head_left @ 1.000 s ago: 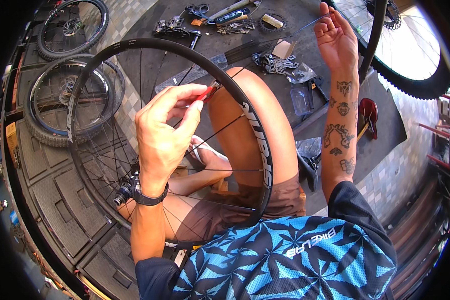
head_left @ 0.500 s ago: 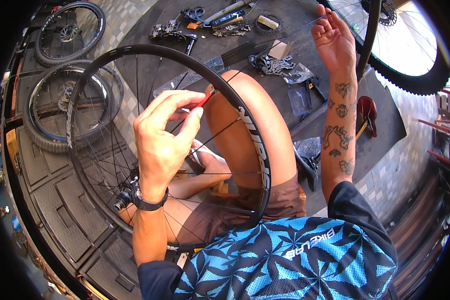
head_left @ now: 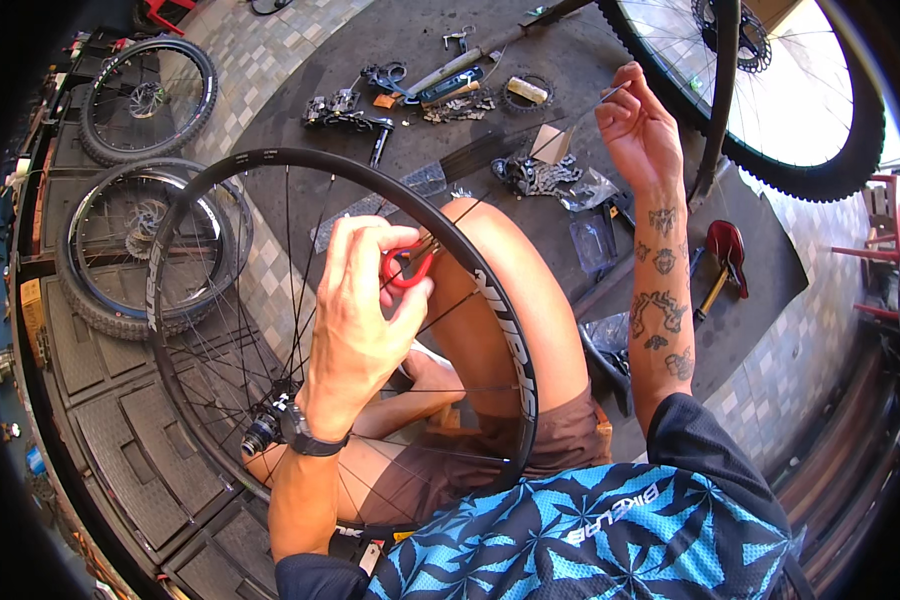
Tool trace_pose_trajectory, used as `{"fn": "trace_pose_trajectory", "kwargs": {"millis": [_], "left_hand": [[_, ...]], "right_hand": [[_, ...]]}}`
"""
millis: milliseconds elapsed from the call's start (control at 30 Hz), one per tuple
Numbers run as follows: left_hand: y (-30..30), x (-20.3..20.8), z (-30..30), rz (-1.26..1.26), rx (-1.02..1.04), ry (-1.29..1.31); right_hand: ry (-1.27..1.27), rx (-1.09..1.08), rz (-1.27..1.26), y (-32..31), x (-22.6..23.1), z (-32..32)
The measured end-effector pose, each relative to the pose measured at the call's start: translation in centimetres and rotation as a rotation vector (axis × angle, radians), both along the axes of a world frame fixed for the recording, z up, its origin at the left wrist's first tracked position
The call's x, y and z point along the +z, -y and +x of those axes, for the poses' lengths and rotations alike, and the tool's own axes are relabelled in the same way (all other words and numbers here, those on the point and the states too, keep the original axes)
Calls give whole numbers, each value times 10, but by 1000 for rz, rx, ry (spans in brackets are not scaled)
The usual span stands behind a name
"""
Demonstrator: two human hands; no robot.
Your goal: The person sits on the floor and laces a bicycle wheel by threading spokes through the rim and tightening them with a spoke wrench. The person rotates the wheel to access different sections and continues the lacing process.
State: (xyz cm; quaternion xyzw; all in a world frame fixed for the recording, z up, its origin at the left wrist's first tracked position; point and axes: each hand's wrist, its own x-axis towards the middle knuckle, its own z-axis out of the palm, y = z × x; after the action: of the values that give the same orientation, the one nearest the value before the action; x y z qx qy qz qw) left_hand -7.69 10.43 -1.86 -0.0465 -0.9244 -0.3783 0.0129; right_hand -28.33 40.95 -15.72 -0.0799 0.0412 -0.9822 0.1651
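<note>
My left hand [head_left: 355,305] pinches a red ring-shaped spoke wrench [head_left: 410,279] between thumb and fingers. The wrench is at the outer end of a spoke, close against the inner side of a black bicycle rim [head_left: 370,174]. This bare wheel, without a tyre, leans across my lap and legs; its dark hub [head_left: 261,432] sits beside my left wrist. Out to the far right, my right hand [head_left: 638,125] is raised with curled fingers. Something thin and pale shows at its fingertips, too small to name.
On the dark mat lie a crank arm [head_left: 381,142], a chainring [head_left: 526,92], a chain [head_left: 462,106] and a small cardboard piece [head_left: 551,144]. A tyred wheel [head_left: 830,175] stands at far right, near a red saddle [head_left: 726,250]. Two tyred wheels [head_left: 98,310] lie at left.
The red wrench has turned, so its ring now shows rather than its edge. My right hand has come slightly left and lower. The whole view has shifted, with the rim lower in it.
</note>
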Motion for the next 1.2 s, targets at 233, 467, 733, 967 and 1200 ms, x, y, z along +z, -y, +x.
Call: {"fn": "trace_pose_trajectory", "kwargs": {"millis": [233, 467, 733, 967, 1200], "left_hand": [[-7, -2, -4, 210, 307, 155], [-2, -5, -2, -189, -6, -310], [2, -5, -3, 330, 124, 207], [-2, -8, -4, 154, 92, 103], [1, -9, -9, 59, 210, 32]], "right_hand": [[27, -35, -19, 5, -1, -1], [23, -21, -37, 8, -1, -1], [22, -43, -13, 5, -4, -1], [-5, 10, -158, 9, -6, 1], [-36, 17, -136, 10, -5, 0]]}}
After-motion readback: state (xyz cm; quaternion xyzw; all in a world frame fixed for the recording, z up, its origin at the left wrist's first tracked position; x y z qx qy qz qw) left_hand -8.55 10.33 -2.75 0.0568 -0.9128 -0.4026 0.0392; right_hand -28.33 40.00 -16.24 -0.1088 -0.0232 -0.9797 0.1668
